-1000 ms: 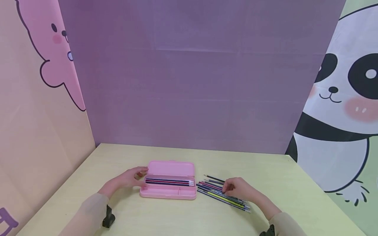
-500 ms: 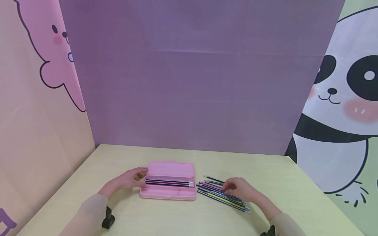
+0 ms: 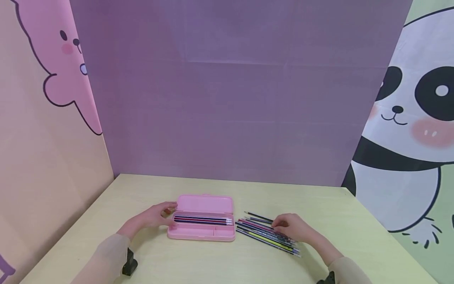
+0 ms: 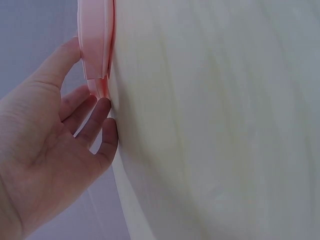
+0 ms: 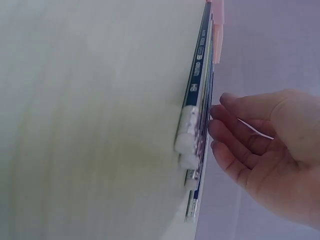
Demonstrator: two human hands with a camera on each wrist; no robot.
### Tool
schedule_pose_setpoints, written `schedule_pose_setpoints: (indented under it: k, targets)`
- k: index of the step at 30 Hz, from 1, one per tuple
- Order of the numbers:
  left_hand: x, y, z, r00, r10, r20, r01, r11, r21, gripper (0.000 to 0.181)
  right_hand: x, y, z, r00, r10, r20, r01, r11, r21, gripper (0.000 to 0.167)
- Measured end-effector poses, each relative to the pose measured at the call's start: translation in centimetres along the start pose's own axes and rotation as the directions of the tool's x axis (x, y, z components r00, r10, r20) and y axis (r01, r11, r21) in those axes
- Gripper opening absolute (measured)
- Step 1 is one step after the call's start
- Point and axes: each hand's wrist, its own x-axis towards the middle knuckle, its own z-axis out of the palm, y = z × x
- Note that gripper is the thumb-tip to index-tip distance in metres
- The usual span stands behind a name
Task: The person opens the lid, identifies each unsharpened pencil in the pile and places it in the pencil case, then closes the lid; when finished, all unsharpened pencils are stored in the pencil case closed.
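A pink pencil case (image 3: pixel 191 233) lies with its lid (image 3: pixel 205 204) laid back. Striped pencils (image 3: pixel 202 220) fill its long rear compartment. My left hand (image 3: pixel 150 215) is at the case's left end; in the left wrist view the thumb touches that end and the fingers bend loosely by the lid. To the right of the case, loose pencils (image 3: pixel 259 235) lie slanted in a pile, one yellow among dark ones. Over them my right hand (image 3: pixel 292 227) has its fingertips at the pile. The right wrist view shows no pencil between those fingers, and white erasers (image 5: pixel 186 142) on the near ends.
The pale wooden table (image 3: pixel 198 264) runs back to a purple backdrop (image 3: pixel 230 118). A dark pencil (image 3: pixel 257 215) lies at the far side of the pile. In the case's front half, a divider (image 3: pixel 214 230) separates two shallow compartments. Black wrist devices (image 3: pixel 129 263) sit at both sleeves.
My right hand has shifted slightly to the right over the loose pencils. The left hand and the case have kept their places.
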Motion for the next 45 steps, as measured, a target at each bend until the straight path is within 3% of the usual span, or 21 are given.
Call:
schedule_pose_setpoints:
  k: [17, 34, 45]
  targets:
    - [0.1, -0.2, -0.2, 1.0, 0.011, 0.001, -0.011, 1.0, 0.01, 0.075, -0.8, 1.2, -0.5, 0.998, 0.044, 0.046, -0.044, 0.999, -0.005, 0.005]
    - [-0.1, 0.2, 0.0, 0.999, 0.034, 0.007, -0.034, 0.999, 0.017, 0.075, -0.9, 1.5, -0.1, 0.992, 0.127, 0.019, -0.126, 0.992, -0.025, 0.002]
    - [0.0, -0.2, 0.0, 1.0, 0.02, 0.004, -0.02, 1.0, 0.009, 0.075, -1.1, 1.1, -0.3, 0.994, 0.105, 0.014, -0.105, 0.994, 0.026, 0.005]
